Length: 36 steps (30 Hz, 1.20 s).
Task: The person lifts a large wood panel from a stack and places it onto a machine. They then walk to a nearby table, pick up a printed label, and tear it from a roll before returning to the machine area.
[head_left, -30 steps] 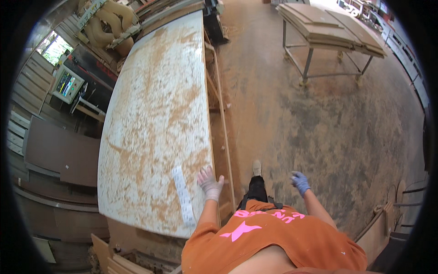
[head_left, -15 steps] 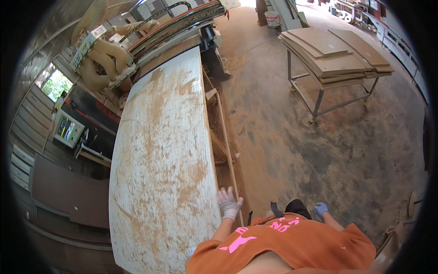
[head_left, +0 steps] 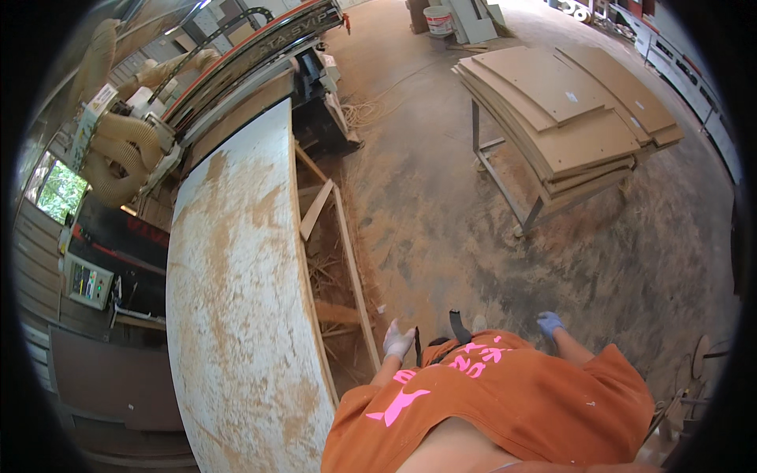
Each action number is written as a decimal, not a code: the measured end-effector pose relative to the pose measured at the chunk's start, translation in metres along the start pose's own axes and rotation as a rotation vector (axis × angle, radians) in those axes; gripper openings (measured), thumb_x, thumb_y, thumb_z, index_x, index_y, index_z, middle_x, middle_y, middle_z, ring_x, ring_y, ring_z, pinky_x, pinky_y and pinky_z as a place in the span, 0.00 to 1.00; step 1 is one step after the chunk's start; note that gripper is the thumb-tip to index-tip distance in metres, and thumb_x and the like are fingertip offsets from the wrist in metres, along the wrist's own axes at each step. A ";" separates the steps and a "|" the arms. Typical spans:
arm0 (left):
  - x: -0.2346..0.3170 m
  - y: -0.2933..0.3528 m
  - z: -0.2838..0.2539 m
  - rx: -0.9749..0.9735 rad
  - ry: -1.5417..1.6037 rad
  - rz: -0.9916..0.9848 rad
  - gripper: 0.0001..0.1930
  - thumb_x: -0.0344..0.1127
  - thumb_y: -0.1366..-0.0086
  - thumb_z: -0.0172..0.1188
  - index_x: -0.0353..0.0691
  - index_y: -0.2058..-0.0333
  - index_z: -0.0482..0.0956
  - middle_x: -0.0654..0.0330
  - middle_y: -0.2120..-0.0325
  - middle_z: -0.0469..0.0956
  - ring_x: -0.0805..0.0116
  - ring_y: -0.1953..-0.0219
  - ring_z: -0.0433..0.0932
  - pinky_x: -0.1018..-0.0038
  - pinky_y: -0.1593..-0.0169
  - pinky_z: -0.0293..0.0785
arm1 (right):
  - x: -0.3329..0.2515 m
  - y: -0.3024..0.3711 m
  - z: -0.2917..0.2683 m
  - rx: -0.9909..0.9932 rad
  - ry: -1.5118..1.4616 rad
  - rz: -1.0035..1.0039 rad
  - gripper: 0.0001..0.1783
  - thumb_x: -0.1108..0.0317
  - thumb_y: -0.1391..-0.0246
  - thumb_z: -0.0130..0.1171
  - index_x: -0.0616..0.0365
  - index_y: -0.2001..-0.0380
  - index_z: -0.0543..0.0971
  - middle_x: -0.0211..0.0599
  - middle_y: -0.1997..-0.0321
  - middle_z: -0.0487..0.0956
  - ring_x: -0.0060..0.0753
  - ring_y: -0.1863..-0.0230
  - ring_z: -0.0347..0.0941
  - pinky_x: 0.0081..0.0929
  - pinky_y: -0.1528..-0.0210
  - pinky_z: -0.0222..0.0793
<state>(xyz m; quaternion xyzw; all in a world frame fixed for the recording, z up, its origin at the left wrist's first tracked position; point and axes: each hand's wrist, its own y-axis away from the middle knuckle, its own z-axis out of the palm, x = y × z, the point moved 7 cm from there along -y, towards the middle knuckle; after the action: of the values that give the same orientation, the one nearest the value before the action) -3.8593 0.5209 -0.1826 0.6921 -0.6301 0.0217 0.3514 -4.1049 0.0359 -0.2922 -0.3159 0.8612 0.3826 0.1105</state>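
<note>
My left hand (head_left: 399,340), in a pale glove, hangs beside the long worktable, apart from its edge, with thumb and fingers spread and nothing in it. Over the floor to the right is my right hand (head_left: 550,322) in a blue glove, its fingers loosely extended and holding nothing that I can see. The table carries a long white board (head_left: 236,292) smeared with brown dust. Ahead on the right, several brown panels (head_left: 552,102) are stacked on a metal-legged stand (head_left: 505,189).
A large cutting machine (head_left: 260,51) with ridged hoses (head_left: 118,150) spans the table's far end. A control box (head_left: 88,281) stands left of it. Wooden rails (head_left: 356,276) run along the table's right side. A white bucket (head_left: 438,21) sits far back on the dusty floor (head_left: 441,221).
My left hand has come away from the table's side. The view has moved forward and turned, so the panel stack appears nearer and the table lies farther left.
</note>
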 end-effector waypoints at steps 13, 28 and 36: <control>-0.057 -0.176 0.037 -0.351 0.301 -0.508 0.34 0.50 0.47 0.59 0.42 0.43 0.63 0.45 0.47 0.68 0.52 0.44 0.67 0.63 0.43 0.63 | -0.422 -0.228 0.021 -0.449 -0.052 -0.511 0.20 0.62 0.52 0.57 0.56 0.54 0.76 0.42 0.55 0.79 0.38 0.55 0.75 0.31 0.52 0.69; 0.304 -0.685 -0.172 -0.070 0.328 0.121 0.28 0.44 0.42 0.58 0.37 0.45 0.65 0.50 0.52 0.74 0.59 0.50 0.72 0.70 0.47 0.66 | -0.565 -0.478 -0.103 -0.387 0.072 -0.165 0.22 0.58 0.56 0.56 0.47 0.54 0.78 0.40 0.49 0.75 0.41 0.46 0.70 0.33 0.43 0.63; 0.450 -0.785 -0.124 -0.251 0.206 0.188 0.24 0.44 0.42 0.57 0.33 0.52 0.72 0.48 0.54 0.75 0.57 0.50 0.73 0.70 0.48 0.66 | -0.697 -0.681 -0.256 -0.225 -0.044 -0.323 0.22 0.59 0.53 0.56 0.56 0.55 0.76 0.43 0.56 0.79 0.40 0.54 0.75 0.31 0.50 0.69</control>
<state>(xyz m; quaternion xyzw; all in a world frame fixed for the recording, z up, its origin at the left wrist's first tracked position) -3.0196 0.1661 -0.2367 0.5751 -0.6504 0.0465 0.4941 -3.1227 -0.1760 -0.2168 -0.4521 0.7483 0.4606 0.1533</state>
